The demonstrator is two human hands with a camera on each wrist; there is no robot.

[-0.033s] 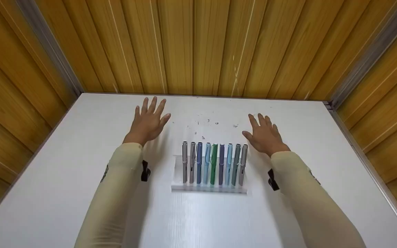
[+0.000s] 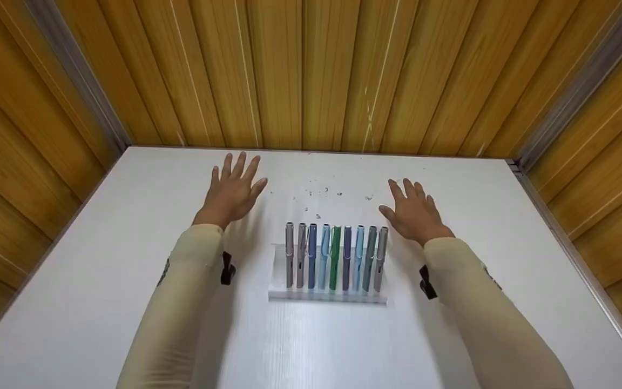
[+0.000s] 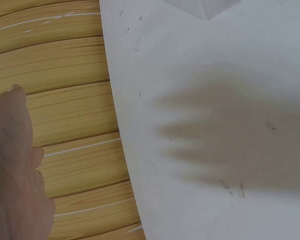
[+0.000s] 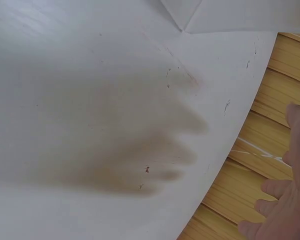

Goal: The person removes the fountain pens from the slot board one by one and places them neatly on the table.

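Observation:
Several capped pens stand side by side in a pale, see-through pen stand [image 2: 327, 296] at the middle of the white table. Among them are a green pen [image 2: 335, 256], a light blue pen [image 2: 324, 259], a dark teal pen [image 2: 369, 259] and a grey pen [image 2: 289, 254] at the left end. My left hand [image 2: 231, 194] is held over the table, left of and beyond the stand, fingers spread and holding nothing. On the other side my right hand [image 2: 414, 213] is likewise spread above the surface, near the right-end pen. Both cast shadows on the table in the wrist views.
The white table [image 2: 100, 270] has dark scuff marks [image 2: 326, 190] beyond the stand. Wood-patterned panels [image 2: 322, 75] wall it in at the back and both sides. In both wrist views, a corner of the stand shows at the top edge.

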